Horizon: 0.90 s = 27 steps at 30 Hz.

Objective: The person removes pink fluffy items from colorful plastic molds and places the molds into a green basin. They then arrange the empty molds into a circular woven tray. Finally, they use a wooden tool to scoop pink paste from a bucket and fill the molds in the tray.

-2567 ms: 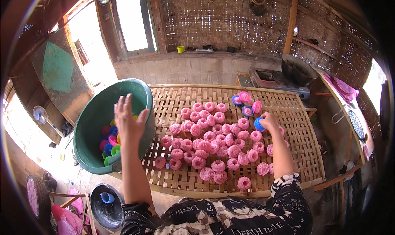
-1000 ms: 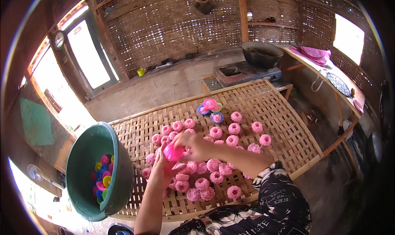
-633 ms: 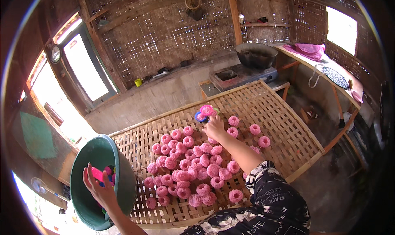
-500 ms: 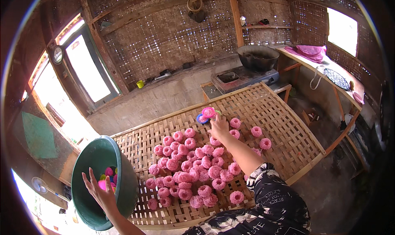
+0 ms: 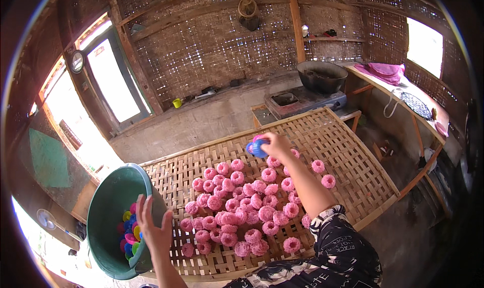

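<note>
My right hand [image 5: 277,146] is closed on small plastic cups [image 5: 257,148], blue and pink, held above the far part of a woven bamboo rack [image 5: 360,174]. Below and to the left, many pink, rough-textured rings [image 5: 240,216] with hollow middles lie spread or heaped on the weave. My left hand [image 5: 156,226] has its fingers apart and nothing in it, beside the rim of a tilted green tub [image 5: 108,207]. Inside the tub sit several coloured cups [image 5: 132,232] in blue, pink, yellow and green, partly hidden by the tub's near side.
Behind the rack stands a stove [image 5: 297,105] with a large dark wok [image 5: 322,79] on it. A side bench at the right bears a pink cloth [image 5: 380,74]. On the back ledge rests a yellow-green mug [image 5: 177,103]. An open doorway [image 5: 113,81] is at the left.
My right hand has turned and shifted slightly right, with the blue cup now at its fingers. My left hand has moved right, from over the tub's opening to its rim.
</note>
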Available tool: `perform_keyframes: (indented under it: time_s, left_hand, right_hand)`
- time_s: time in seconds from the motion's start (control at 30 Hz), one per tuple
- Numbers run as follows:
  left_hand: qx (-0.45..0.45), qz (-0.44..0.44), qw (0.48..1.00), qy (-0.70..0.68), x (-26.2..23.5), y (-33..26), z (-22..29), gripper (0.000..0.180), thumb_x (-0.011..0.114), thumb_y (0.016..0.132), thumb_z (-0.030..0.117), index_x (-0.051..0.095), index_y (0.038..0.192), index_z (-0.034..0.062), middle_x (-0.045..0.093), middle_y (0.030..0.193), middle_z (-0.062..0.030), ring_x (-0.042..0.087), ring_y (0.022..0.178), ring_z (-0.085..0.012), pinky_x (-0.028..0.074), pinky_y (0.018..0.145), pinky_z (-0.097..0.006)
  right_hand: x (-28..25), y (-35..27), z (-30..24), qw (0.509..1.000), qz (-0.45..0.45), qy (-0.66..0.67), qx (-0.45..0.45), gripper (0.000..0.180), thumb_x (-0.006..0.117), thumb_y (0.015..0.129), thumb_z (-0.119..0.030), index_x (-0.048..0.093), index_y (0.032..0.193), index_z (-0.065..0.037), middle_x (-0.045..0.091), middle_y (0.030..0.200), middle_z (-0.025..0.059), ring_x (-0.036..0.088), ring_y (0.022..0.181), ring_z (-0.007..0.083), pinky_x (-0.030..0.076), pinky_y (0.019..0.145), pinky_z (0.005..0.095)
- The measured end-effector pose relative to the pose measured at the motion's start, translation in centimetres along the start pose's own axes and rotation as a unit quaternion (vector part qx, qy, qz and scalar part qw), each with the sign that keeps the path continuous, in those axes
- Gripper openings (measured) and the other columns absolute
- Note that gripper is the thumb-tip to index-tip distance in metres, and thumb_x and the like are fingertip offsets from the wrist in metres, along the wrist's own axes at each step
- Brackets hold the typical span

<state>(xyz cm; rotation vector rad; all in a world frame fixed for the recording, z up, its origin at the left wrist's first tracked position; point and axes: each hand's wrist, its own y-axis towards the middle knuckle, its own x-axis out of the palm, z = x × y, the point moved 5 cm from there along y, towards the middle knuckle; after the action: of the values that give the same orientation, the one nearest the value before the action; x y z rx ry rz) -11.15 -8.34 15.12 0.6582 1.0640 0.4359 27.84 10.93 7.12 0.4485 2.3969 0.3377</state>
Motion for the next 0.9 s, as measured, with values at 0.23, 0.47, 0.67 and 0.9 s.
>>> perform_keyframes:
  time_s: [0.23, 0.47, 0.67, 0.9]
  left_hand:
    - [-0.339, -0.203, 0.594, -0.701, 9.7, -2.5, 3.1, 0.044, 0.057, 0.087, 0.007, 0.043, 0.128, 0.0106, 0.049, 0.122, -0.0125, 0.05, 0.112, -0.0244, 0.046, 0.089, -0.04]
    - [-0.103, 0.041, 0.974, -0.198, -0.6, -0.9, -4.2, 0.046, 0.059, 0.086, 0.011, 0.044, 0.129, 0.0058, 0.048, 0.124, -0.0132, 0.05, 0.112, -0.027, 0.043, 0.091, -0.038]
    - [-0.147, 0.067, 0.978, 0.132, -4.3, -2.4, -9.0, 0.057, 0.062, 0.084, 0.02, 0.038, 0.134, 0.0074, 0.038, 0.134, -0.021, 0.038, 0.123, -0.0375, 0.03, 0.102, -0.046]
    - [-0.149, 0.035, 0.978, 0.145, -3.6, -2.8, -9.1, 0.061, 0.064, 0.083, 0.023, 0.036, 0.135, 0.006, 0.035, 0.137, -0.0232, 0.031, 0.128, -0.0387, 0.026, 0.106, -0.047]
  right_hand:
    - [7.9, -12.3, -16.3, 0.882, -0.273, 0.239, -0.3, 0.039, 0.064, 0.07, -0.01, 0.061, 0.108, -0.003, 0.056, 0.1, 0.0141, 0.058, 0.096, 0.0214, 0.047, 0.085, 0.0333]
    - [7.3, 0.4, -9.4, 0.927, -0.078, -0.107, -0.35, 0.041, 0.059, 0.069, 0.001, 0.064, 0.108, -0.011, 0.048, 0.128, 0.0154, 0.042, 0.12, 0.0312, 0.038, 0.102, 0.0405]
    - [8.3, 6.8, 3.9, 0.916, -0.24, -0.301, -0.113, 0.046, 0.061, 0.077, -0.022, 0.053, 0.122, -0.018, 0.046, 0.128, 0.0141, 0.048, 0.115, 0.0344, 0.041, 0.096, 0.0431]
    - [6.1, 4.4, 2.2, 0.97, -0.128, -0.131, -0.157, 0.059, 0.074, 0.066, -0.042, 0.055, 0.115, -0.016, 0.052, 0.109, 0.0184, 0.057, 0.101, 0.0354, 0.046, 0.088, 0.0406]
